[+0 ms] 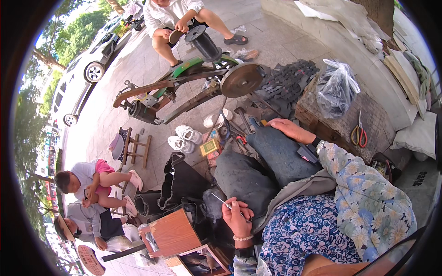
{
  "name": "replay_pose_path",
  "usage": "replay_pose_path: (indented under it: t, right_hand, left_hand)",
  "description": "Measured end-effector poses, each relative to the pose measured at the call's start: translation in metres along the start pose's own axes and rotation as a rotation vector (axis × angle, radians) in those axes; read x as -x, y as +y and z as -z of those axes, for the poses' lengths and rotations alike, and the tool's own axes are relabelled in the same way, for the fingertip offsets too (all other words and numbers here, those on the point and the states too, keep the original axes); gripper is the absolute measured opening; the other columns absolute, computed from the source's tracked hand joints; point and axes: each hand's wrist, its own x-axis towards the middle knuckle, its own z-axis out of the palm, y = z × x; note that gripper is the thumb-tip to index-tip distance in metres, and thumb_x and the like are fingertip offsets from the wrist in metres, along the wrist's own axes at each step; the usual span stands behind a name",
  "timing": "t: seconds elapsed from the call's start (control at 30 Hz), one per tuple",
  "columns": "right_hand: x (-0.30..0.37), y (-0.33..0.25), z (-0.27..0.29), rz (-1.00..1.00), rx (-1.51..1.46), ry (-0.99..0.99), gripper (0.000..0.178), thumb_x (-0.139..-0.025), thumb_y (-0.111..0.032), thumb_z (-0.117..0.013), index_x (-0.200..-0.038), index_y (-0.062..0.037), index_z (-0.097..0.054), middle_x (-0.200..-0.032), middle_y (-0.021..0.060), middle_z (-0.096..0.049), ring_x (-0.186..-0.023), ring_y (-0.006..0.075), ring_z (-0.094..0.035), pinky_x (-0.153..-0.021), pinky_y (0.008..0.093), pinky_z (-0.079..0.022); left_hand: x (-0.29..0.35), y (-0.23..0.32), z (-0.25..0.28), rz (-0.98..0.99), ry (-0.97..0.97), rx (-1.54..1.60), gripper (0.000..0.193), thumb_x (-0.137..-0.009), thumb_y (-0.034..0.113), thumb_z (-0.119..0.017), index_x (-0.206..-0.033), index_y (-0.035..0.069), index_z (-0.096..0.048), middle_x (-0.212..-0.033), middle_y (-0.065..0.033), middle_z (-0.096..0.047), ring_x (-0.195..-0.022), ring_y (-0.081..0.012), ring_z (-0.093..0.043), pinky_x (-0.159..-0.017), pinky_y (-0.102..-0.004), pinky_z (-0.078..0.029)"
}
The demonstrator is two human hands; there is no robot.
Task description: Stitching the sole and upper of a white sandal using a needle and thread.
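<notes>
My left hand [237, 217] is closed on a slim metal tool [217, 198] at the near middle. Its thin shaft points far left, and a loop shows beneath my fingers; its exact kind I cannot make out. My right hand [291, 130] lies with fingers stretched over the far end of a dark, worn apron [287, 154] covering my knees. Just beyond those fingertips is a small orange-yellow piece [264, 123]; whether they touch it I cannot tell. A small dark block [307, 153] rests on the apron near my right wrist.
A hand-cranked sewing machine [184, 83] stands ahead, a seated person [172, 23] behind it. Scissors [359, 133] and a plastic bag [338, 87] lie on a box at right. White shoes [185, 139] and tools sit on the pavement. Two people sit left, beyond a wooden box [172, 232].
</notes>
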Motion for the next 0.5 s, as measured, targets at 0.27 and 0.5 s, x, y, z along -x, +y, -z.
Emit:
replay_pose_path:
  t: [0.27, 0.5]
  right_hand:
    - [-0.0006, -0.0016, 0.0008, 0.004, 0.009, 0.001, 0.035, -0.095, -0.028, -0.044, -0.107, 0.0033, -0.056, -0.106, 0.0039, -0.059, -0.101, 0.0117, -0.051, -0.09, 0.0237, -0.037]
    - [-0.0006, -0.0009, -0.0001, -0.039, -0.019, 0.008, 0.036, -0.095, -0.029, -0.045, -0.108, 0.0034, -0.056, -0.107, 0.0035, -0.059, -0.101, 0.011, -0.051, -0.091, 0.0237, -0.037]
  left_hand:
    - [-0.0004, -0.0011, 0.0013, -0.004, -0.007, 0.005, 0.011, -0.093, 0.011, -0.046, -0.099, 0.003, -0.052, -0.069, -0.009, -0.057, -0.038, -0.0085, -0.04, -0.036, -0.0247, -0.039]
    - [-0.0001, -0.0003, 0.0004, -0.012, -0.008, 0.001, 0.012, -0.094, 0.012, -0.046, -0.1, 0.004, -0.052, -0.069, -0.0085, -0.057, -0.037, -0.0082, -0.038, -0.036, -0.0246, -0.039]
